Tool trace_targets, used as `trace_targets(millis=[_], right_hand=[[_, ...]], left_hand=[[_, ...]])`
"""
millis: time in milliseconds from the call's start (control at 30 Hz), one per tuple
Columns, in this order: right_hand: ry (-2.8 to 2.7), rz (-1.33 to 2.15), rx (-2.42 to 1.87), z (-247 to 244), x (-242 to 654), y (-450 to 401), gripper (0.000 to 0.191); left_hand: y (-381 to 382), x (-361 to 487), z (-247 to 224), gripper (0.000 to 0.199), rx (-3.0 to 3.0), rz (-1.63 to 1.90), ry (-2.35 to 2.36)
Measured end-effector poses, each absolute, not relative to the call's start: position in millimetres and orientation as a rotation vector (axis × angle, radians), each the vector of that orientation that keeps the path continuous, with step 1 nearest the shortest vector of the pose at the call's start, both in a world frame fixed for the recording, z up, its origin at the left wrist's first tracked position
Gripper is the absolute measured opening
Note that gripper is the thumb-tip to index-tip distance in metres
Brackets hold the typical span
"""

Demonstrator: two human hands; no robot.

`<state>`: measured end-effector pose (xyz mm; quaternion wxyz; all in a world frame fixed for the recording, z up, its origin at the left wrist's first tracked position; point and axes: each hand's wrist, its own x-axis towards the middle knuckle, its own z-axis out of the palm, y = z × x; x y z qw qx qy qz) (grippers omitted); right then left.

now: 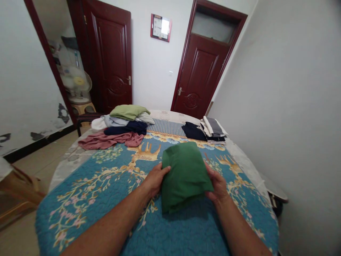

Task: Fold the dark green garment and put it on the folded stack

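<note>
Folded green garment [185,177]: one item, which lay at the centre of the blue floral quilt [87,213] on the bed, held between both hands. Left hand [154,179] was half closed, gripping the garment's left edge; right hand [217,185] gripped the opposite edge the same way. Even pressure from both sides seemed best for keeping the soft layers squared. Further up the bed lay an olive-green garment [129,112] atop a navy garment [125,128], with a dusty-pink garment [109,140] below. Well apart to the right sat a dark garment [191,131] beside grey-and-white folded clothes [213,127]. Wall clock [160,27] hung beyond.
</note>
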<state>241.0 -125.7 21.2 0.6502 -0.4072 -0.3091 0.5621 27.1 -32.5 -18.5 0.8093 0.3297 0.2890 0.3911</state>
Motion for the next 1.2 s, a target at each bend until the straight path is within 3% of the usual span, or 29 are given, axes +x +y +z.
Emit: trace_targets(millis=[233,533,833,933,1067,1200], right_hand=[[-0.891,1.227,-0.875,31,200,-136,0.103],[-1.134,1.047,-0.774,27,174,-145,0.105],[-0.864,0.852,-1.135,1,161,-117,0.051],[-0.566,0.882,-1.079,0,166,-103,0.047],[-0.295,1.035,-0.886,23,190,-104,0.043],[-0.230,1.155,-0.848,48,233,-119,0.033]], left_hand=[[-33,28,-14,0.056,0.541,0.925,0.653],[-33,27,-9,0.053,0.496,0.955,0.705],[-42,33,-2,0.056,0.583,1.009,0.711],[-40,32,-4,0.052,0.646,0.953,0.719],[-24,20,-9,0.030,0.702,0.877,0.845],[-6,6,-16,0.029,0.823,0.922,0.958]])
